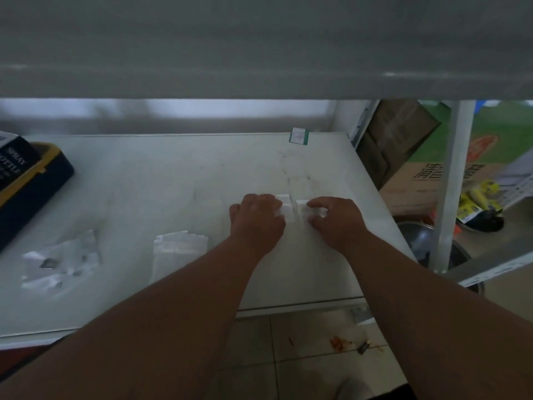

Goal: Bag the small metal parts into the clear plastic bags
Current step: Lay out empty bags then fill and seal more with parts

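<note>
white and a bit shiny, the worktop [161,183] fills the middle of the frame, under a grey shelf [259,53] that runs across the top. just right of the middle, the left hand [258,219] and the right hand [336,219] sit side by side on the worktop, near each other but apart. each hand has its fingers curled and pinches one side of a small clear plastic bag [291,209] that lies between them. the picture is too blurry to tell if a metal part is inside it.

lower down, left of the arms, a stack of empty clear bags [180,245] lies flat. at the lower left of the frame, more clear bags [60,262] lie in a loose pile with small dark metal parts [49,263] showing in them.

at the far left edge a dark blue and yellow case [31,192] rests on the worktop, with a dark box [14,157] that says "spray bottle" on top of it. a small green and white tag [298,136] sits at the back edge of the worktop. on the right, past a white post [452,183], are brown cardboard boxes [409,180] and a round metal bowl [424,241].
</note>
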